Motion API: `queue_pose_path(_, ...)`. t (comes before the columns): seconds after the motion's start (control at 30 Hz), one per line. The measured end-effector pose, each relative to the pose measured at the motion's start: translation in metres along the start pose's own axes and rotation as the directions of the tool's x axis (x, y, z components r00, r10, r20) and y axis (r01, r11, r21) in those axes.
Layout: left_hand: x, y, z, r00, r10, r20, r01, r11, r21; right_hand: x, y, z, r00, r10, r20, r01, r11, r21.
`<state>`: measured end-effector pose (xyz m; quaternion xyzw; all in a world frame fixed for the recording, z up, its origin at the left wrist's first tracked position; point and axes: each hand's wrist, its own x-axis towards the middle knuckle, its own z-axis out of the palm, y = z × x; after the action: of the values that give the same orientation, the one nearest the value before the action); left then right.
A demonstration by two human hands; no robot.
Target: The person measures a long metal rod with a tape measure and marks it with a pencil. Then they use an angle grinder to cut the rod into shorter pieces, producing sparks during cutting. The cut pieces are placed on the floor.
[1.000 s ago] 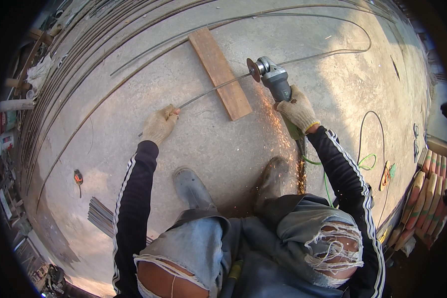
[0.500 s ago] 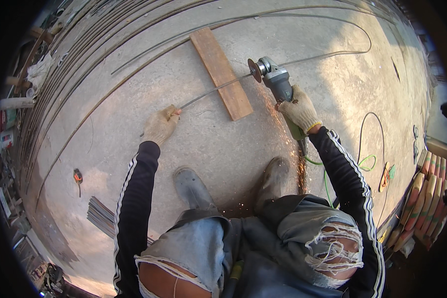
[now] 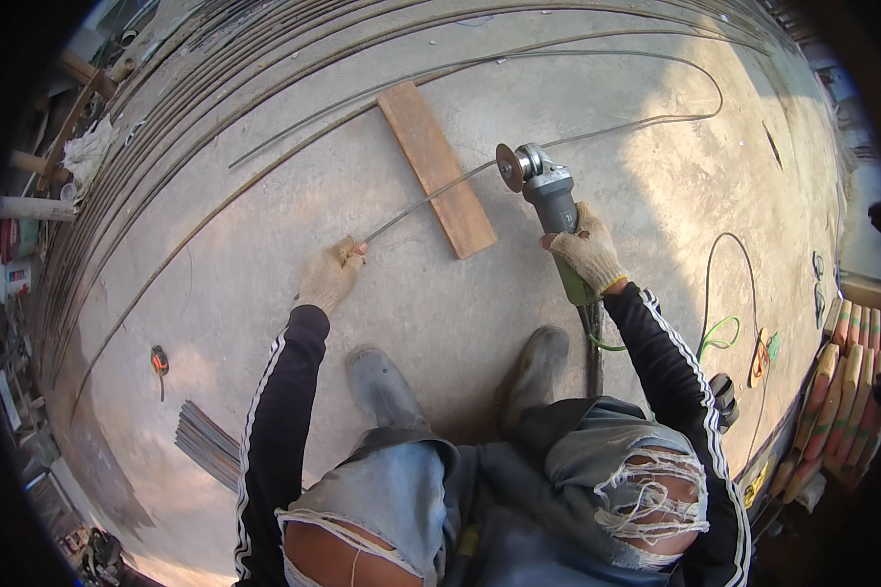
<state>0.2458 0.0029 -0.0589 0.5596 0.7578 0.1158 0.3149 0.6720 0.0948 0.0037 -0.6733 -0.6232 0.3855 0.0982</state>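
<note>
My right hand [image 3: 587,250], in a cloth glove, grips a grey angle grinder [image 3: 546,192]. Its disc [image 3: 507,166] is held just above a thin steel rod [image 3: 416,204] where the rod crosses a wooden plank [image 3: 438,167] on the concrete floor. My gloved left hand [image 3: 331,275] is closed on the near end of that rod, left of the plank. No sparks show at the disc. My two boots [image 3: 533,364] stand below the hands.
Many long steel rods [image 3: 215,108] curve along the floor's far and left sides. A bundle of short cut rods [image 3: 208,445] lies at lower left near a small orange tool [image 3: 159,362]. Cables [image 3: 724,284] and stacked bags [image 3: 852,382] sit on the right.
Sparks were falling near my right boot; they have stopped. The grinder and both hands have stayed almost where they were.
</note>
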Motion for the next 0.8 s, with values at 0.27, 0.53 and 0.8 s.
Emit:
queue_pose_path(0.27, -0.025, 0.01, 0.004, 0.99, -0.049, 0.13, 0.062, 0.993, -0.099, -0.038, 0.013, -0.022, 0.979, 0.144, -0.142, -0.074, 0.908, 0.412)
queue_pose_path(0.53, -0.059, 0.043, 0.038, 0.693, -0.02, 0.721, 0.677, 0.362, -0.641, -0.061, 0.039, -0.044, 0.941, 0.235, -0.243, -0.058, 0.82, 0.569)
queue_pose_path(0.8, -0.083, -0.039, -0.009, 0.961, -0.085, 0.262, 0.145, 0.965, -0.217, -0.076, 0.041, -0.056, 0.908, 0.305, -0.286, -0.111, 0.835, 0.538)
